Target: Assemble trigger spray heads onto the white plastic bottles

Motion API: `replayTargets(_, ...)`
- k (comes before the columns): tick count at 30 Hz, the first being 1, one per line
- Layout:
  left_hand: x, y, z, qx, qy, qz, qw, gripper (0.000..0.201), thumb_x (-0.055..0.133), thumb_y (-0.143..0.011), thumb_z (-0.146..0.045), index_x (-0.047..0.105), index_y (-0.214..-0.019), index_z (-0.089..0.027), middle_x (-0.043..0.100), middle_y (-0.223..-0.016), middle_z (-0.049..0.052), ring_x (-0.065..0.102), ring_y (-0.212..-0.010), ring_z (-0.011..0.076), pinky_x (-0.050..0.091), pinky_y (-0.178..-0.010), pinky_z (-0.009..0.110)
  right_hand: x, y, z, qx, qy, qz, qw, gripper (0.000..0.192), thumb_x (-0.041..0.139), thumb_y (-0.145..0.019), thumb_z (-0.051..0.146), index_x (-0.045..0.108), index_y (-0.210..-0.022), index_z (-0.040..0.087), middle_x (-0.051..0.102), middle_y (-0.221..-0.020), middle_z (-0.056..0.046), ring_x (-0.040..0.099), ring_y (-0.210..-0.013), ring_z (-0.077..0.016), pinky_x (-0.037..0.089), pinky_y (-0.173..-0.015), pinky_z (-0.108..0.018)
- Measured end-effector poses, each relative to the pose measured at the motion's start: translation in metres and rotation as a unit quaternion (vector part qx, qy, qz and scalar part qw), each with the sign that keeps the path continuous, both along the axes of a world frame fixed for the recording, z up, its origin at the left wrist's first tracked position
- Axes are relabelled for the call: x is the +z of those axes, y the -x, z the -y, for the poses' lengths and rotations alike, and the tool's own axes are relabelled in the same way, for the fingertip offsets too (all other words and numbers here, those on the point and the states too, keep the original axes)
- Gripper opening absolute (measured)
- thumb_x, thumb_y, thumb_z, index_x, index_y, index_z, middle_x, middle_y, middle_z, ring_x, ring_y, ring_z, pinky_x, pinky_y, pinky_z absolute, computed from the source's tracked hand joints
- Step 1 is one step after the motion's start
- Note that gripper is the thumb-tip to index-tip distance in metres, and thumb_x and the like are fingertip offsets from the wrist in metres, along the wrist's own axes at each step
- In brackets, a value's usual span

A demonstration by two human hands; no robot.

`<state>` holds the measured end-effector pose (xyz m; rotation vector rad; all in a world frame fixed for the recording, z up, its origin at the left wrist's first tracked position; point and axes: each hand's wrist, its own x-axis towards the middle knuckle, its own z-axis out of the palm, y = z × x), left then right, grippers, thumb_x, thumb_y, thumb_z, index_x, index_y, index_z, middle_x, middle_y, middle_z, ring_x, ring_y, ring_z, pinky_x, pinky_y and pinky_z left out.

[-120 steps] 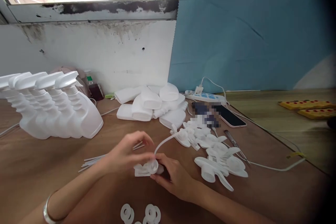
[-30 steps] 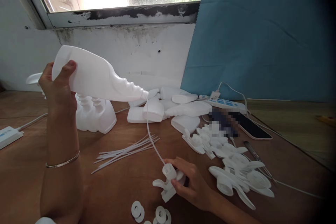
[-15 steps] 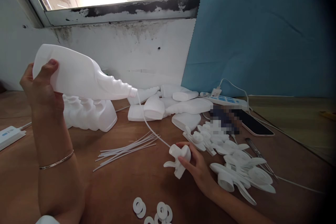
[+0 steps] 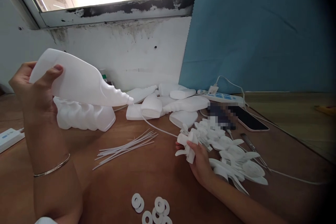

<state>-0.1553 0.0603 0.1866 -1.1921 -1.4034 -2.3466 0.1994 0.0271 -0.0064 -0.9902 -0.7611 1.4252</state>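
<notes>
My left hand (image 4: 31, 87) holds a white plastic bottle (image 4: 78, 81) up in the air by its base, tilted with the neck pointing right and slightly down. My right hand (image 4: 199, 161) grips a white trigger sprayer head (image 4: 186, 143) low over the brown table (image 4: 126, 178). A thin white dip tube (image 4: 154, 127) runs from the sprayer head up to the bottle's mouth; its tip sits at or just inside the opening.
Assembled spray bottles (image 4: 84, 117) stand at left. Empty bottles (image 4: 168, 106) lie piled by the wall. Loose tubes (image 4: 126, 147), white washers (image 4: 154, 210), a heap of trigger heads (image 4: 233, 157), a phone (image 4: 249, 119), power strips (image 4: 223, 97) and tweezers (image 4: 252, 147) lie around.
Over four seconds my left hand picked up a bottle and raised it. In the last second the right hand moved the sprayer head up and right, straightening the tube towards the bottle mouth.
</notes>
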Motion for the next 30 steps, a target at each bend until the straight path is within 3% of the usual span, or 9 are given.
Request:
replayTargets(4,0.001,-0.003,0.003,-0.011,0.01,0.029,0.999,0.035,0.073,-0.039,-0.02,0.058,-0.069,-0.012,0.049,-0.058,-0.003,0.045,-0.049,0.009,0.039,-0.043,0.023,0.002,0.0,-0.001,-0.013,0.001,-0.03,0.999,0.024,0.065,-0.065,0.036,0.061,-0.079,0.017,0.066,-0.072,-0.003,0.06,-0.067,-0.0176,0.047,-0.057,-0.026)
replayTargets(12,0.001,-0.018,0.007,-0.068,0.122,0.033,0.99,0.031,0.075,-0.043,-0.022,0.057,-0.067,-0.013,0.048,-0.055,-0.003,0.045,-0.047,0.0094,0.038,-0.038,0.022,-0.002,-0.001,0.0,0.012,-0.033,-0.038,0.999,0.026,0.066,-0.067,0.035,0.058,-0.085,0.019,0.064,-0.077,-0.001,0.059,-0.07,-0.0152,0.047,-0.062,-0.026)
replayTargets(18,-0.005,-0.07,0.002,-0.102,0.183,-0.038,0.977,0.03,0.073,-0.056,-0.03,0.062,-0.081,-0.015,0.05,-0.06,-0.005,0.044,-0.052,0.006,0.037,-0.046,0.017,-0.001,-0.002,0.003,0.045,-0.023,-0.047,0.998,0.034,0.072,-0.064,0.031,0.058,-0.093,0.02,0.062,-0.087,0.0,0.058,-0.073,-0.0136,0.048,-0.066,-0.026)
replayTargets(23,-0.018,-0.114,-0.003,-0.165,0.229,-0.098,0.955,0.029,0.072,-0.062,-0.037,0.061,-0.078,-0.016,0.053,-0.065,-0.002,0.046,-0.055,0.0063,0.037,-0.046,0.015,-0.001,-0.002,0.004,0.049,0.003,-0.059,0.997,0.041,0.077,-0.058,0.028,0.059,-0.094,0.021,0.064,-0.09,-0.001,0.061,-0.079,-0.0167,0.048,-0.076,-0.032)
replayTargets(30,-0.036,-0.136,-0.011,-0.245,0.283,-0.145,0.916,0.029,0.062,-0.069,-0.045,0.057,-0.078,-0.019,0.055,-0.071,0.0,0.051,-0.057,0.0103,0.039,-0.045,0.017,-0.001,-0.001,0.002,0.059,-0.008,-0.024,0.998,0.043,0.078,-0.057,0.028,0.057,-0.094,0.021,0.066,-0.084,-0.001,0.062,-0.079,-0.0171,0.048,-0.076,-0.031)
